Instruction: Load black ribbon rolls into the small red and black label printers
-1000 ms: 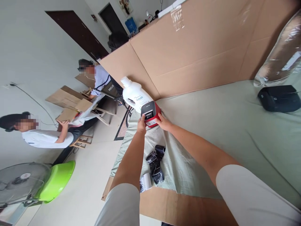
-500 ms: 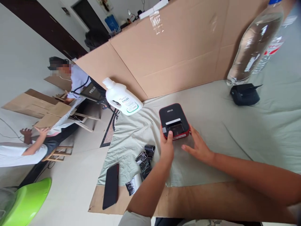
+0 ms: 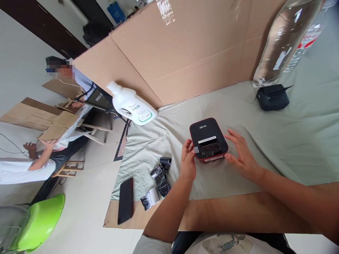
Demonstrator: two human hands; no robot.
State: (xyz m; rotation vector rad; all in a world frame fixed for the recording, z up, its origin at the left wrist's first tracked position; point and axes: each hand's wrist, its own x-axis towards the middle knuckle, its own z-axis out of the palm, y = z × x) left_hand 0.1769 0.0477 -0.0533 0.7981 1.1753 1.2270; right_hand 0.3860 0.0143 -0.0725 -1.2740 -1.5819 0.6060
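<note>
A small black printer point(image 3: 205, 128) with a red rim and a slot near its front edge lies flat on the cloth-covered table. It has a white label strip above the slot and a grey tab at its left front corner. My left hand point(image 3: 188, 162) is at that corner, its fingers loosely bent and apart, close to the tab; whether it touches is hard to tell. On the other side my right hand point(image 3: 243, 155) is open, fingers spread beside the printer's right edge, holding nothing.
Crumpled black film strips point(image 3: 161, 178), a small white roll point(image 3: 150, 199) and a phone point(image 3: 125, 201) lie left. Behind stand a white jug point(image 3: 135, 107), a cardboard wall point(image 3: 196, 49) and a large water bottle point(image 3: 283, 46). A black device point(image 3: 272, 98) sits at right. People work at far left.
The printer has shifted right on the cloth. My left thumb has come off its top, and my right hand has spread its fingers beside it. The view has tilted slightly.
</note>
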